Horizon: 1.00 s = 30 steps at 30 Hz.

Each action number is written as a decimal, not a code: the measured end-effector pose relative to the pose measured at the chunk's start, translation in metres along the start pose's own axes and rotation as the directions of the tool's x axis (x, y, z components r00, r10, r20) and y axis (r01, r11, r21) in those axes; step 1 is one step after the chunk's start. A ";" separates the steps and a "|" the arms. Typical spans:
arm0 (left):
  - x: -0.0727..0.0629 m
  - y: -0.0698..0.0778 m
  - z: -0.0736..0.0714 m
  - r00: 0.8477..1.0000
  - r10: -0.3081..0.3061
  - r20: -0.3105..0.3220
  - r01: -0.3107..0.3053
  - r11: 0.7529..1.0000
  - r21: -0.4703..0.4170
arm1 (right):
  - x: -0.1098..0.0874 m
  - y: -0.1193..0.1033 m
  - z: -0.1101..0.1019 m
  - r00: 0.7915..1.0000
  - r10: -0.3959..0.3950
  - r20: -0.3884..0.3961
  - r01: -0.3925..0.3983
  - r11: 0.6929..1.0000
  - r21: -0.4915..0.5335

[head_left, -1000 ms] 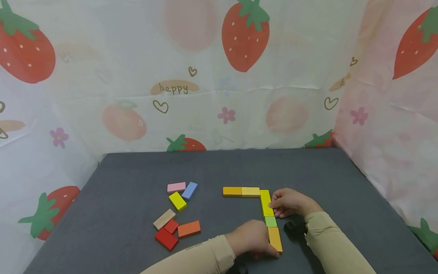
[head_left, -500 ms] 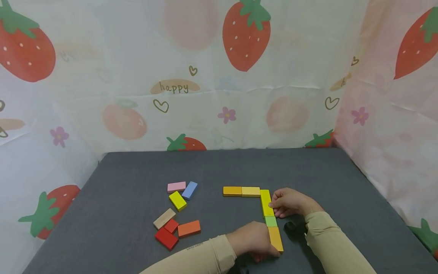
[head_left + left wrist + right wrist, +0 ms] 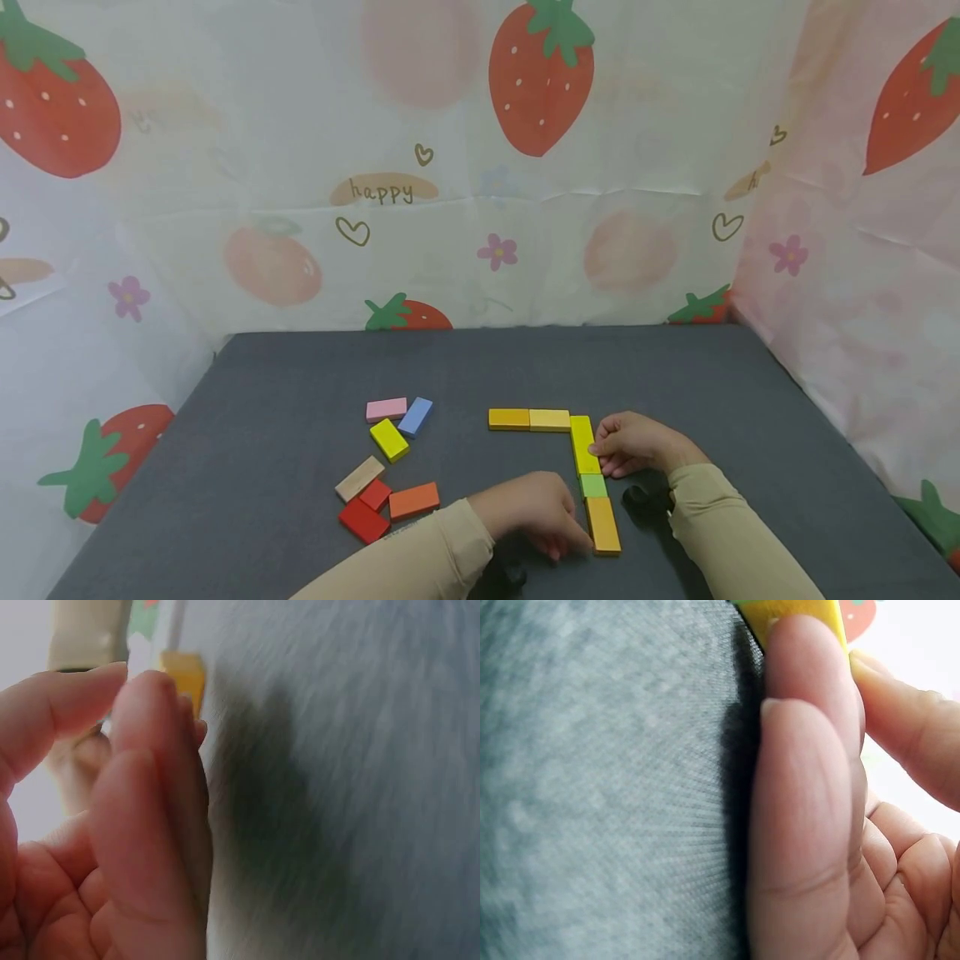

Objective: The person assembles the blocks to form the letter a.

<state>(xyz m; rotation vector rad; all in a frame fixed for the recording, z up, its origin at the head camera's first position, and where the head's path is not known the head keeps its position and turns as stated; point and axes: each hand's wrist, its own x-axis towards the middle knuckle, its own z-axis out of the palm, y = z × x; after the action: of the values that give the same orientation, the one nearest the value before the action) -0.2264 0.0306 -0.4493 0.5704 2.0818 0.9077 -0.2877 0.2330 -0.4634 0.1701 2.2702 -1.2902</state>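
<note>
right hand (image 3: 641, 444) holds yellow block (image 3: 583, 443) | left hand (image 3: 534, 512) near amber block (image 3: 603, 527)

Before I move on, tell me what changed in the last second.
The left hand moved left, off the near end of the orange-yellow block, which now shows more fully. The right hand stayed touching the long yellow block; the green block and the loose blocks on the left look unmoved.
</note>
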 end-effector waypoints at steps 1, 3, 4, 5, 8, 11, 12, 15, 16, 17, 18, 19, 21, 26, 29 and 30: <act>-0.002 -0.001 -0.003 1.000 0.000 -0.013 0.000 1.000 -0.002 | 0.000 0.000 0.000 1.000 0.000 0.003 0.000 1.000 0.003; -0.006 -0.002 -0.011 0.999 -0.005 -0.042 0.004 1.000 -0.004 | 0.000 0.000 -0.001 1.000 -0.003 0.008 0.003 1.000 0.005; -0.008 -0.003 -0.014 0.998 -0.008 -0.056 0.008 1.000 -0.001 | 0.000 0.000 -0.001 1.000 -0.005 0.011 0.005 1.000 0.005; -0.011 -0.003 -0.018 0.998 -0.010 -0.069 0.010 1.000 0.001 | 0.000 0.000 -0.001 1.000 -0.006 0.013 0.006 1.000 0.005; -0.021 -0.006 -0.031 0.995 -0.017 -0.097 0.018 1.000 0.007 | -0.001 0.000 -0.002 1.000 -0.011 0.015 0.011 1.000 0.000; -0.031 -0.012 -0.044 0.994 -0.013 -0.112 0.013 1.000 0.007 | -0.001 0.001 -0.002 1.000 -0.022 0.017 0.022 1.000 -0.006; -0.035 -0.015 -0.048 0.993 -0.012 -0.117 0.013 1.000 0.007 | -0.001 0.002 -0.002 0.999 -0.026 0.019 0.027 1.000 -0.007; -0.044 -0.024 -0.061 0.991 -0.001 -0.132 0.002 1.000 0.011 | -0.002 0.002 -0.002 0.999 -0.032 0.022 0.032 0.999 -0.006; -0.047 -0.028 -0.065 0.990 0.002 -0.141 0.000 1.000 0.012 | -0.003 0.002 -0.002 0.999 -0.034 0.026 0.034 0.999 -0.004; -0.050 -0.031 -0.069 0.988 0.001 -0.153 0.001 1.000 0.014 | -0.003 0.002 -0.003 0.999 -0.034 0.029 0.034 0.999 -0.001; -0.053 -0.035 -0.073 0.986 0.000 -0.166 0.002 1.000 0.012 | -0.003 0.002 -0.003 0.999 -0.036 0.032 0.036 0.999 0.001; -0.056 -0.038 -0.076 0.984 -0.001 -0.178 0.002 1.000 0.006 | -0.003 0.002 -0.003 0.999 -0.037 0.037 0.037 0.999 0.002; -0.063 -0.046 -0.082 0.978 -0.005 -0.208 0.004 1.000 -0.006 | -0.003 0.003 -0.004 0.998 -0.039 0.041 0.039 0.999 0.005; -0.080 -0.067 -0.092 0.967 0.002 -0.255 -0.005 1.000 -0.011 | -0.002 0.004 -0.003 0.999 -0.029 0.029 0.029 1.000 0.009; -0.090 -0.078 -0.097 0.962 -0.021 -0.273 0.022 1.000 0.001 | -0.001 0.004 -0.002 1.000 -0.023 0.022 0.023 1.000 0.008; -0.093 -0.081 -0.098 0.961 -0.029 -0.276 0.030 1.000 0.000 | -0.001 0.004 -0.002 1.000 -0.021 0.018 0.020 1.000 0.006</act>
<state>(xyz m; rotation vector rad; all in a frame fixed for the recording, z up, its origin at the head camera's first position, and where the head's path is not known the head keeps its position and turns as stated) -0.2562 -0.1221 -0.4230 0.4322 2.3352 1.0132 -0.2867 0.2369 -0.4651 0.1370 2.2582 -1.3042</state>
